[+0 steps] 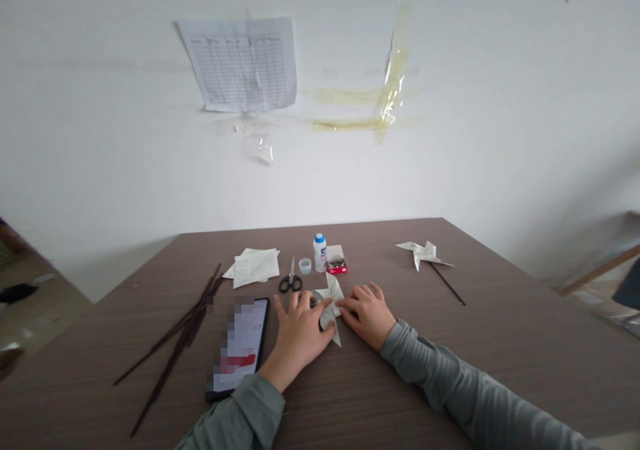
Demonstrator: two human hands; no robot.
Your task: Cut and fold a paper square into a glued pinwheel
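Observation:
A white printed-paper pinwheel (pixel 331 313) with pointed blades lies on the table in front of me. My left hand (pixel 300 333) reaches over its left side, with thumb and fingers pressed on the paper. From the right, my right hand (pixel 369 315) has its fingertips together at the pinwheel's right edge, the other fingers curled. Part of the pinwheel is hidden under the left fingers. Something round and greyish shows partly beside those fingers; its kind is unclear. Just beyond my left hand lie black-handled scissors (pixel 291 282).
Behind the hands stand a blue-capped white bottle (pixel 320 253), a small clear cup (pixel 305 266) and a red box (pixel 337 269) of small metal pieces. Left are paper sheets (pixel 256 267), dark sticks (pixel 183 333) and a phone (pixel 240 350). A pinwheel on a stick (pixel 424 255) lies far right.

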